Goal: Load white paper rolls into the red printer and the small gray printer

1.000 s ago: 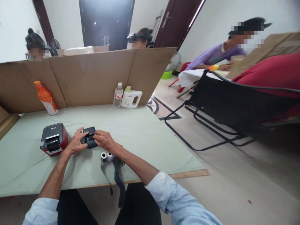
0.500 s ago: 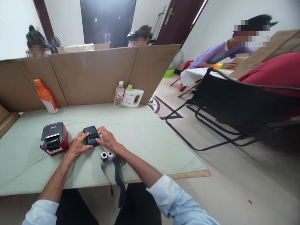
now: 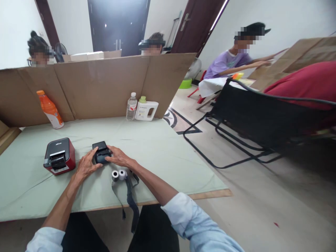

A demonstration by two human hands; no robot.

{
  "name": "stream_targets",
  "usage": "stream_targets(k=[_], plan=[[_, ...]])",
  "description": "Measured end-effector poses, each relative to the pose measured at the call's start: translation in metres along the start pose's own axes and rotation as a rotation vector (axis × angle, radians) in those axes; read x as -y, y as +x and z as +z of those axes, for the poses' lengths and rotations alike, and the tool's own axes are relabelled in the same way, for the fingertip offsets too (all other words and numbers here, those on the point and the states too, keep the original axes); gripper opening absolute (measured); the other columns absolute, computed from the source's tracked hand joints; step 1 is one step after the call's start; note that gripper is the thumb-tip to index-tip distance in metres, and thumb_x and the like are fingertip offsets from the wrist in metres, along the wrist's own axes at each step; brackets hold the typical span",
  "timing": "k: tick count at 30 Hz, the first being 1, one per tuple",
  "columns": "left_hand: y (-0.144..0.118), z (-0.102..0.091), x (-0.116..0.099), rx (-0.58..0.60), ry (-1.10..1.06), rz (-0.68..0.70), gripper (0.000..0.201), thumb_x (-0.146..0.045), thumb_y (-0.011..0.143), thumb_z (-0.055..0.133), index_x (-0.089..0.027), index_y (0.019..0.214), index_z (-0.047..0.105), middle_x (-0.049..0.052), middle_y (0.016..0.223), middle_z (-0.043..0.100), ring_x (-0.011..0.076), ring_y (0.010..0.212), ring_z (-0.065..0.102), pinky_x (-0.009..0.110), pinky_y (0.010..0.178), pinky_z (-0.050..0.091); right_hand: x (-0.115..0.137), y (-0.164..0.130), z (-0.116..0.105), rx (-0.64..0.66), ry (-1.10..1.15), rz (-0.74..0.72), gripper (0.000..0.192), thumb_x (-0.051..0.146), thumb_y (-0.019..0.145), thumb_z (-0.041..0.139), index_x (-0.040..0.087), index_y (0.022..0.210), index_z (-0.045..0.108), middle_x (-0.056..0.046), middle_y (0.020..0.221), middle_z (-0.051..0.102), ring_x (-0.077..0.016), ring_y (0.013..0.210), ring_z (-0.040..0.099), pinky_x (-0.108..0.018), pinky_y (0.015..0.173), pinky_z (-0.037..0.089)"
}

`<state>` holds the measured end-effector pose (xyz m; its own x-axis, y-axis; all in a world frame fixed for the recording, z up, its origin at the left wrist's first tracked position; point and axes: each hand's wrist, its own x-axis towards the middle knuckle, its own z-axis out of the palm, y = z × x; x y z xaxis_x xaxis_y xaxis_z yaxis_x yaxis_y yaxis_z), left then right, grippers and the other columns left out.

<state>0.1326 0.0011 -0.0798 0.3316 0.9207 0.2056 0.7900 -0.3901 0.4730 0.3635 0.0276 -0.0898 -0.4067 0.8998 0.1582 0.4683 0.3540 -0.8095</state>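
Observation:
A small black portable printer [image 3: 103, 156] rests on the table between my two hands, its lid part [image 3: 99, 145] at the far end. My left hand [image 3: 86, 163] grips its left side, fingers over the edge and thumb at the near side. On the opposite side my right hand [image 3: 119, 156] holds it, thumb across the near part. Two small white paper rolls [image 3: 122, 174] stand just below the printer, near my right forearm. A dark strap [image 3: 130, 196] trails from beside them over the table's front edge. Left of my left hand sits a larger red and black printer [image 3: 60, 156].
A cardboard panel [image 3: 105, 87] closes off the table's back. Before it stand an orange bottle [image 3: 51, 110], a clear water bottle [image 3: 131, 108] and a white jug [image 3: 147, 111]. A black folding chair [image 3: 244, 115] is on the right. Several other people sit beyond.
Both hands stay on the black printer with only slight finger shifts. The view has moved a little. At the right, a person in purple sits more upright with an arm reaching out.

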Motion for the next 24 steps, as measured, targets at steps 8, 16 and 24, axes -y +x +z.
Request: stream_targets(k=[8,16,24], plan=[[0.0,0.001,-0.004,0.013,0.021,-0.025,0.09,-0.03,0.075,0.08,-0.023,0.157,0.044,0.014,0.153,0.057,0.0369,0.136,0.059,0.051,0.114,0.048,-0.004,0.001,0.0,0.006,0.136,0.024,0.074,0.028,0.082,0.07,0.022,0.153,0.048,-0.01,0.134,0.067,-0.0234,0.104,0.066,-0.037,0.094,0.053],[0.005,0.002,0.001,-0.016,0.058,0.001,0.083,-0.033,0.072,0.084,-0.023,0.148,0.055,0.015,0.143,0.063,0.0365,0.128,0.064,0.048,0.108,0.053,0.012,-0.001,0.0,0.042,-0.213,0.046,0.067,0.034,0.09,0.068,0.016,0.153,0.05,-0.019,0.135,0.063,-0.03,0.117,0.064,-0.041,0.1,0.048],[0.005,0.004,0.005,-0.013,0.049,0.011,0.086,-0.036,0.074,0.082,-0.024,0.152,0.05,0.014,0.15,0.059,0.0364,0.136,0.058,0.049,0.112,0.05,0.011,-0.003,-0.001,0.01,-0.119,0.043,0.077,0.035,0.086,0.072,0.019,0.156,0.044,-0.016,0.14,0.063,-0.0297,0.121,0.062,-0.042,0.102,0.048]])
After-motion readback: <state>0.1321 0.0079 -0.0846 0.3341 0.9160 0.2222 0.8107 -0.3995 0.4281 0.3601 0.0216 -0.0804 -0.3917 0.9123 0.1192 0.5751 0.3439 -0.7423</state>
